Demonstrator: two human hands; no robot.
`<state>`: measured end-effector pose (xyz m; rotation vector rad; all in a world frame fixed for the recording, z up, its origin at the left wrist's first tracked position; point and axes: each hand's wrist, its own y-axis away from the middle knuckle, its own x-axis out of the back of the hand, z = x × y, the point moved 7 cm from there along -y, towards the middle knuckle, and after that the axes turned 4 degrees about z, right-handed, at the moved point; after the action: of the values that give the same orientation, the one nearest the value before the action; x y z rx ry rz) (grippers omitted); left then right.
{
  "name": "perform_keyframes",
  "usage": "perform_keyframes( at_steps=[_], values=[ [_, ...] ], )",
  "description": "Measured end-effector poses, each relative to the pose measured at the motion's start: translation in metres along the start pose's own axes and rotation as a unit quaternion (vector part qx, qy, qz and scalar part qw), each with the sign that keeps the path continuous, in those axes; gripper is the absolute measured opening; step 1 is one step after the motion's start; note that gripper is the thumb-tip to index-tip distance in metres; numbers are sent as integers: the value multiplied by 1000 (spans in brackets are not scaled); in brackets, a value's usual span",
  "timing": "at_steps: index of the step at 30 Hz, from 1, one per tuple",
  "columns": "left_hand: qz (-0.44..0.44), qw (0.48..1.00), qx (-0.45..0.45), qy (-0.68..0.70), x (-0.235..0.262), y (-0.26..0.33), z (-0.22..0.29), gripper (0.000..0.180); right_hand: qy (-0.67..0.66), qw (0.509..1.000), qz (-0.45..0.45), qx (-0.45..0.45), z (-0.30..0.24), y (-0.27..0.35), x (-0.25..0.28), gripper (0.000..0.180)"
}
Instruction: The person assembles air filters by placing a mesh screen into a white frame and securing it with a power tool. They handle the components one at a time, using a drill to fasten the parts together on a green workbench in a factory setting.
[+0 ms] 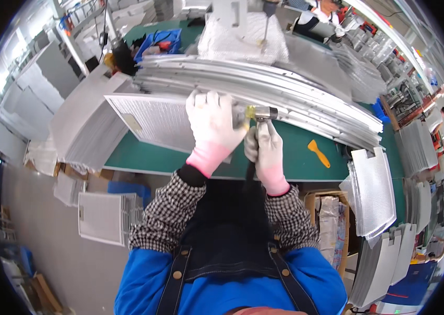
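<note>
My left hand [210, 126], in a white glove with a pink cuff, grips the right end of a silver mesh filter panel [161, 116]. Its fingers are curled over the panel's far edge. The panel lies tilted above the green table, with a small pale plate near its left end. My right hand [268, 152], gloved alike, is closed round the handle of a mallet [266, 112]. The mallet's head lies crosswise, yellowish see-through face toward my left hand, dark face to the right. The spot between that yellow face and my left fingers is slightly blurred.
Long metal frame strips [306, 100] are piled behind my hands. A yellow scraper [319, 154] lies on the green table [295, 137]. Stacked panels [88, 123] stand at left, more mesh panels [373, 191] at right. A blue bin [160, 43] is at the back; another person [319, 21] works beyond.
</note>
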<state>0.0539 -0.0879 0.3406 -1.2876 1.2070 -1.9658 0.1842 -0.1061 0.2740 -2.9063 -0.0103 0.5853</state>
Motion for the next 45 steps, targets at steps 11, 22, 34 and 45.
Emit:
perform_keyframes(
  at_steps=[11,22,34,45],
  values=[
    [-12,1000,18,-1,4,3,2,43,64,983,84,150,-17,3,23,31],
    [23,999,-16,44,4,4,-9,36,441,873,-1,208,-56,-6,1,25],
    [22,998,-14,59,-3,1,-12,32,696,501,-221,465,-115,-44,-51,28],
    [42,997,-21,66,1,1,-9,35,735,665,-57,115,-59,-73,51,34]
  ],
)
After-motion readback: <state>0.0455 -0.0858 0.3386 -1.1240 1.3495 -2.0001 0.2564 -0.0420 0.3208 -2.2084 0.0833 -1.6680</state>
